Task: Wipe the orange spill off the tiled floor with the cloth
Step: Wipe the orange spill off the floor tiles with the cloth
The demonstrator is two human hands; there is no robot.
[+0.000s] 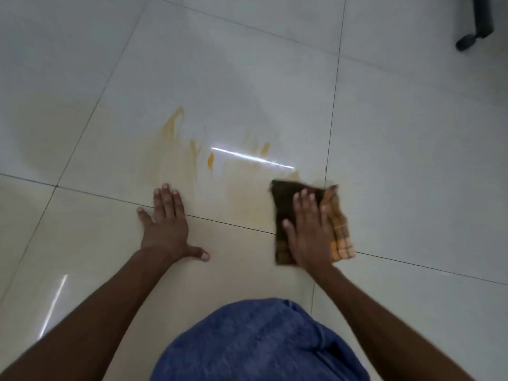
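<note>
An orange spill (192,160) is smeared in thin streaks over a pale glossy floor tile, with a brighter orange drop (210,160) near its middle. A folded cloth (286,204), dark brown with an orange checked part, lies on the floor at the spill's right end. My right hand (309,232) presses flat on the cloth with straight fingers. My left hand (167,224) rests flat on the floor below the spill, fingers spread, touching no cloth.
Dark grout lines (330,127) cross the tiled floor. A black chair caster and leg (475,28) stand at the top right corner. My blue-clad knee (261,342) fills the bottom middle.
</note>
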